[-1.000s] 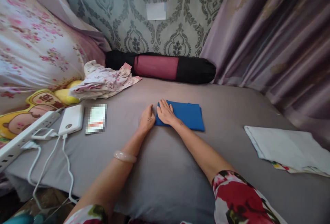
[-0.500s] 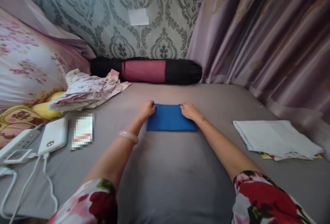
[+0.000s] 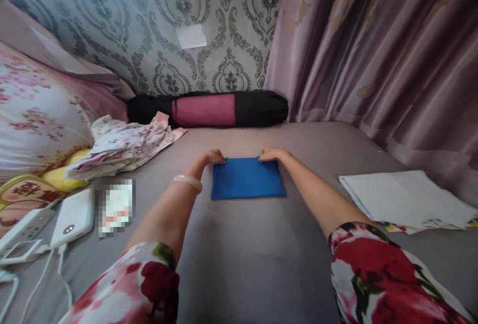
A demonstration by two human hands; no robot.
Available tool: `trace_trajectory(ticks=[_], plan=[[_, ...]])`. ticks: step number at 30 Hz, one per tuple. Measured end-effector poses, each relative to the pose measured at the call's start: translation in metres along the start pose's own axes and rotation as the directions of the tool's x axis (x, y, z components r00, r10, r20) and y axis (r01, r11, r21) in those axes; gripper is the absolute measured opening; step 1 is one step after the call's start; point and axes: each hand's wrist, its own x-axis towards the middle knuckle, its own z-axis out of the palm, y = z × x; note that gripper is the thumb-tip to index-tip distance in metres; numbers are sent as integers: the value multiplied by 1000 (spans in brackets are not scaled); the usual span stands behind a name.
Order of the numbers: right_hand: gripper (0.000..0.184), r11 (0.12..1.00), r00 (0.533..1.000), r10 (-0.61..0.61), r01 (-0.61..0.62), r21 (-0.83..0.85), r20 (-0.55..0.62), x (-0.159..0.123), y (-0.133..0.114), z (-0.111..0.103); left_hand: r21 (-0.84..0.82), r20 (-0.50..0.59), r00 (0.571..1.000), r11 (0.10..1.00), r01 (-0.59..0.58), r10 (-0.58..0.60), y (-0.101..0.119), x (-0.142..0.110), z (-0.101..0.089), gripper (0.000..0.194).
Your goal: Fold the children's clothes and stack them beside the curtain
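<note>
A blue folded cloth [image 3: 248,179] lies as a flat rectangle in the middle of the grey bed sheet [image 3: 239,254]. At its far left corner, my left hand [image 3: 215,156] pinches the edge between thumb and fingers; a pale bangle [image 3: 187,181] circles that wrist. My right hand [image 3: 270,154] grips the far edge in the same way, near the right corner. The cloth's near edge rests straight on the sheet. What kind of garment or cloth it is, I cannot tell.
Folded pale cloth [image 3: 403,197] lies at the right. A crumpled flowered garment [image 3: 123,145] sits at the left, behind a white power bank [image 3: 73,217] with cables and a power strip [image 3: 32,227]. Along the wall rests a black and maroon roll [image 3: 203,110].
My right hand has left its flat spot on the blue cloth and now holds the far right edge. My left hand has moved from the left side to the far left corner. The view has shifted.
</note>
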Motion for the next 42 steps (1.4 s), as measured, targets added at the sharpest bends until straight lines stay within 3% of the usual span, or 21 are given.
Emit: trace_trajectory(ticks=[3, 6, 13, 20, 23, 26, 28, 31, 34, 36, 39, 42], plan=[[17, 997, 987, -55, 46, 57, 150, 2, 3, -2, -23, 8, 1000, 1000, 3, -3, 3, -4, -2, 8], [15, 992, 978, -103, 88, 91, 179, -4, 7, -7, -44, -14, 1000, 999, -1, 0, 6, -12, -5, 10], [9, 942, 967, -230, 193, 274, 111, -33, 14, -30, -130, -24, 997, 989, -74, 71, 11, -38, -31, 24], [31, 797, 937, -348, 276, 537, 35, -54, 26, -69, -313, 34, 968, 922, -227, 250, 15, -57, -75, 38], [33, 727, 904, -426, 367, 580, -39, -60, 29, -87, -324, -60, 942, 887, -330, 329, 21, -65, -94, 36], [28, 732, 882, -435, 465, 499, -183, -65, 28, -98, -314, -244, 905, 854, -414, 349, 28, -69, -101, 30], [26, 782, 856, -407, 507, 362, -319, -68, 25, -97, -263, -359, 854, 837, -479, 375, 30, -69, -97, 26], [29, 845, 776, -424, 524, 102, -467, -76, 21, -80, -56, -481, 755, 843, -534, 446, 27, -73, -77, 22], [30, 851, 715, -491, 515, -101, -498, -94, 21, -48, 178, -503, 677, 831, -527, 537, 15, -85, -45, 24], [29, 829, 673, -540, 528, -184, -506, -108, 24, -23, 309, -453, 631, 775, -551, 630, 5, -99, -21, 24], [30, 771, 623, -626, 584, -253, -469, -128, 29, 11, 450, -388, 606, 717, -532, 694, -7, -122, 13, 25], [35, 741, 617, -665, 615, -270, -421, -141, 34, 36, 532, -315, 628, 681, -503, 711, -15, -137, 40, 28]])
